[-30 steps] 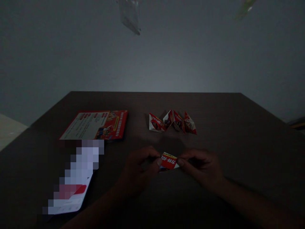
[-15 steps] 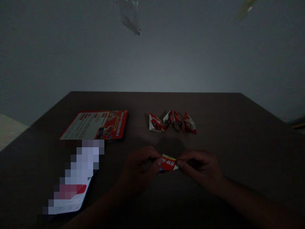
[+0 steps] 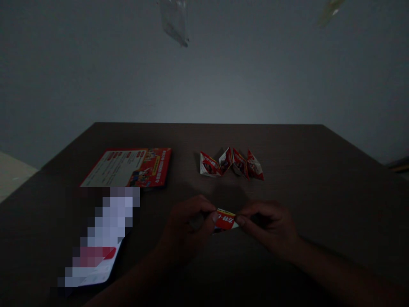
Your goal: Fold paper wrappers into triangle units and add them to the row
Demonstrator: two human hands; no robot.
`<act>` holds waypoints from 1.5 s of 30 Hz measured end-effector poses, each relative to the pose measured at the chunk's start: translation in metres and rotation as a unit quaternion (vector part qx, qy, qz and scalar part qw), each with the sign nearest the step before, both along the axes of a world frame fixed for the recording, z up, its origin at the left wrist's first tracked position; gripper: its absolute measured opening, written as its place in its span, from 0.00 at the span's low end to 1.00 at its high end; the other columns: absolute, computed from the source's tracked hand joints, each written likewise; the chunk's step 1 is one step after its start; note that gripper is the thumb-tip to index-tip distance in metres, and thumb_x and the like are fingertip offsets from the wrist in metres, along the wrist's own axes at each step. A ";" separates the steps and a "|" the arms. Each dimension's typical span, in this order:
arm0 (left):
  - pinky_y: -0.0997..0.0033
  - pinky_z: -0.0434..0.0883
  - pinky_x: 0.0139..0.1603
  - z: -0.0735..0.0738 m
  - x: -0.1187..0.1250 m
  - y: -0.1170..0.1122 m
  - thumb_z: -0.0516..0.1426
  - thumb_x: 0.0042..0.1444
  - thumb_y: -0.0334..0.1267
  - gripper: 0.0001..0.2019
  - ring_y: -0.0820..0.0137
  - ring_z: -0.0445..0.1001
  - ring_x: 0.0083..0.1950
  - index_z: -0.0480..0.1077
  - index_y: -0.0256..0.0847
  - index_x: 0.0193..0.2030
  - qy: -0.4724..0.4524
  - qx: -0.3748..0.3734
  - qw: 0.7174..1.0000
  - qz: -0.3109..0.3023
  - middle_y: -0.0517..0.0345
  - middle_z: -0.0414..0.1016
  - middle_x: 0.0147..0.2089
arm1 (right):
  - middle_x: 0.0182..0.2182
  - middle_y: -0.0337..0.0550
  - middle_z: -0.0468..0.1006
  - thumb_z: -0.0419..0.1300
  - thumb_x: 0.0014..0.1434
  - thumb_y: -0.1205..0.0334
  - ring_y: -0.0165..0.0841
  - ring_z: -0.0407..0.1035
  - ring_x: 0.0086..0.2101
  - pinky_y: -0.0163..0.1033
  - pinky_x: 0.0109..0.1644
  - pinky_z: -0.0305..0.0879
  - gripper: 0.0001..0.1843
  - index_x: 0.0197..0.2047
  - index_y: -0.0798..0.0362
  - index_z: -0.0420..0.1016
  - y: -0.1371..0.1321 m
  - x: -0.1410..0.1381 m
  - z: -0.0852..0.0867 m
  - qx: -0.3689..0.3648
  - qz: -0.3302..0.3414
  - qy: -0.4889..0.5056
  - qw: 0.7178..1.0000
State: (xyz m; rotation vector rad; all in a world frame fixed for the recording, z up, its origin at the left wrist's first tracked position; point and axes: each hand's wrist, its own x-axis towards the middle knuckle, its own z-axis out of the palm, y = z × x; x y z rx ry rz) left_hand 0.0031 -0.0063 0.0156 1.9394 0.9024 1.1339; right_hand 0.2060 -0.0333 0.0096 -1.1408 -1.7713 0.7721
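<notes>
Between my two hands is a small piece of folded paper (image 3: 224, 221), red with white characters and a yellow strip along its top edge. My left hand (image 3: 191, 224) pinches its left end between thumb and forefinger. At the right end, my right hand (image 3: 271, 226) grips it the same way. Beyond the hands, several folded paper pieces (image 3: 240, 163) in red and white stand in a zigzag row on the dark table (image 3: 297, 170). Whether they touch one another I cannot tell.
To the left lies a stack of printed red and white leaflets (image 3: 124, 166). Nearer me, a phone (image 3: 99, 273) with a lit, partly blurred screen rests beside my left forearm. A grey wall (image 3: 243, 76) rises behind the table, with a clear plastic bag (image 3: 175, 21) on it.
The paper between my hands has tilted slightly, its top edge now a little lower. Both hands keep their pinch, and the folded pieces and leaflets have stayed put.
</notes>
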 end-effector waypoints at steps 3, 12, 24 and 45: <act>0.79 0.67 0.30 -0.003 0.000 0.001 0.56 0.53 0.26 0.04 0.76 0.72 0.30 0.71 0.36 0.33 0.008 -0.006 1.000 -0.004 0.60 0.73 0.29 | 0.20 0.44 0.76 0.61 0.55 0.66 0.29 0.68 0.21 0.32 0.23 0.62 0.07 0.27 0.58 0.75 0.000 0.000 -0.001 0.001 -0.004 0.004 1.000; 0.79 0.64 0.27 0.002 0.000 0.000 0.56 0.54 0.27 0.04 0.76 0.69 0.26 0.72 0.35 0.29 0.000 0.019 0.999 -0.033 0.59 0.72 0.26 | 0.21 0.44 0.77 0.60 0.55 0.67 0.29 0.69 0.21 0.33 0.24 0.62 0.06 0.27 0.58 0.75 0.002 0.000 -0.002 0.013 0.021 0.000 1.000; 0.77 0.64 0.25 0.005 0.001 0.000 0.54 0.53 0.25 0.06 0.75 0.68 0.25 0.70 0.34 0.27 -0.005 0.011 0.999 -0.042 0.57 0.71 0.25 | 0.21 0.43 0.77 0.60 0.55 0.68 0.28 0.69 0.21 0.31 0.24 0.62 0.05 0.28 0.58 0.76 0.001 -0.003 0.003 0.009 0.045 0.013 0.999; 0.79 0.63 0.26 -0.001 -0.001 0.002 0.55 0.55 0.30 0.06 0.75 0.71 0.25 0.74 0.37 0.30 0.081 -0.025 0.996 -0.040 0.61 0.74 0.24 | 0.22 0.45 0.78 0.59 0.56 0.66 0.30 0.70 0.23 0.33 0.25 0.63 0.07 0.27 0.58 0.75 0.002 -0.002 0.001 -0.015 0.024 -0.004 1.000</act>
